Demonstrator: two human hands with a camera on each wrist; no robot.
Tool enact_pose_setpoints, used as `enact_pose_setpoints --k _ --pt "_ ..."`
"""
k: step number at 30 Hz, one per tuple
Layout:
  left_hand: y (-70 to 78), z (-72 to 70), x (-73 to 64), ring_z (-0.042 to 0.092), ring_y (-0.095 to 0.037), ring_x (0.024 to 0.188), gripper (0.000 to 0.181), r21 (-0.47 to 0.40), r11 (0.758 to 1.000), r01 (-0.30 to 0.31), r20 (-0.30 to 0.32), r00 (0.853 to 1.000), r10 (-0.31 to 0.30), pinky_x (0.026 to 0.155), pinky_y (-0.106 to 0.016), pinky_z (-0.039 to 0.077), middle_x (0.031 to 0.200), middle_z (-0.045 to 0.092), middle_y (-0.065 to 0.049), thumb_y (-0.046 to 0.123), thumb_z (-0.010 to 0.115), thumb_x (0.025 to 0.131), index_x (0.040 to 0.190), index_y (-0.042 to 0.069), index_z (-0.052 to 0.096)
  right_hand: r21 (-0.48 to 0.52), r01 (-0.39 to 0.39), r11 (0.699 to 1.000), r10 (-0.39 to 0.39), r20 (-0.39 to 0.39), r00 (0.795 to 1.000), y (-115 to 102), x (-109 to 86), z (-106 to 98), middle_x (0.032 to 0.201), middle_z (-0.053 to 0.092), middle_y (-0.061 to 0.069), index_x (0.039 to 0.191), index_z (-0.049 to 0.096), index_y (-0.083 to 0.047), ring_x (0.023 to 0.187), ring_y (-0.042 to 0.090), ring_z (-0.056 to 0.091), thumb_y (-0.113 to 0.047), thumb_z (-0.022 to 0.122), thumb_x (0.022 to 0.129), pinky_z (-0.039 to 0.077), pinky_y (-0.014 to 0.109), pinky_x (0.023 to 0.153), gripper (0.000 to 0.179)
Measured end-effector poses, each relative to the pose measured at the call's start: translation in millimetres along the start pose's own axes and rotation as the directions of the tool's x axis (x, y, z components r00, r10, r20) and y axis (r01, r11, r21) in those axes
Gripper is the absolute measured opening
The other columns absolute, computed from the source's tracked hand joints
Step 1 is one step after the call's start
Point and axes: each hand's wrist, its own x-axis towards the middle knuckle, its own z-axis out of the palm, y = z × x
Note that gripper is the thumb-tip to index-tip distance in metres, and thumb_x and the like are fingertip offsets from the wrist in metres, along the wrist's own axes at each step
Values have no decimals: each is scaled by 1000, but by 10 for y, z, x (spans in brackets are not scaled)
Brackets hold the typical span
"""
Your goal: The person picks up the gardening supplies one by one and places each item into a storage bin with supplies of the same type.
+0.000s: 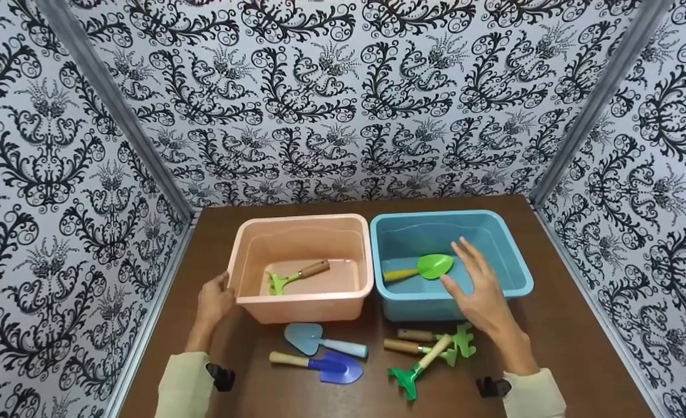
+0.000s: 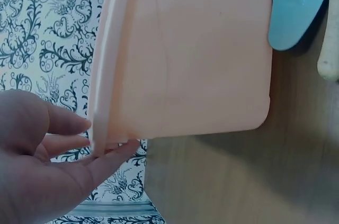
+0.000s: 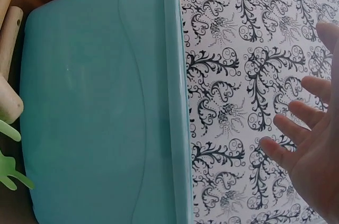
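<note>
My left hand (image 1: 215, 301) holds the front left corner of a peach plastic tub (image 1: 308, 310). In the left wrist view its thumb and fingers (image 2: 114, 161) lie on either side of the rim. Inside the tub is a small green hand rake (image 1: 284, 281) with a wooden handle. My right hand (image 1: 482, 296) is spread over the front right part of a blue plastic tub (image 1: 424, 309), holding nothing. A green trowel (image 1: 435, 266) with a yellow handle lies in that tub. The right wrist view also shows the fingers (image 3: 288, 128) apart above the rim.
Before the peach tub lie a light blue trowel (image 1: 305, 338) and a dark blue trowel (image 1: 341, 368). Before the blue tub, several green garden tools overlap, including a dark green rake (image 1: 405, 380). Patterned walls (image 1: 319, 104) enclose the brown table (image 1: 296, 403) at the back and sides.
</note>
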Motion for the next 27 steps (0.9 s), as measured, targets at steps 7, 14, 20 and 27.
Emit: enact_pose_setpoints --k 7,14,20,27 --pt "-5 22 1 63 -48 113 51 -18 999 29 -32 999 -29 97 -56 52 125 61 -36 -3 46 88 138 -15 49 31 -12 999 12 -9 1000 13 -81 7 160 35 17 153 41 -11 143 42 37 -13 71 91 29 70 111 69" --pt "-4 6 4 62 -49 111 47 9 999 40 -30 999 -40 98 -58 50 121 64 -35 -1 46 90 135 -14 53 46 -32 998 32 12 999 31 -194 7 160 34 16 153 40 -11 145 40 35 -13 71 91 33 67 110 69" --pt "-71 6 25 61 -46 112 46 -42 997 68 -14 998 -68 100 -56 49 123 64 -33 2 48 91 134 -11 56 45 -25 999 25 11 1000 37 -239 14 160 35 14 154 39 -11 145 35 35 -12 72 90 33 66 110 72" --pt "-112 1 13 67 -35 100 42 -140 985 102 -7 995 -104 78 -27 54 122 64 -34 3 53 93 132 -13 57 40 -66 997 63 72 995 -3 -279 -5 161 33 12 156 36 -17 149 39 29 -17 72 92 29 71 111 74"
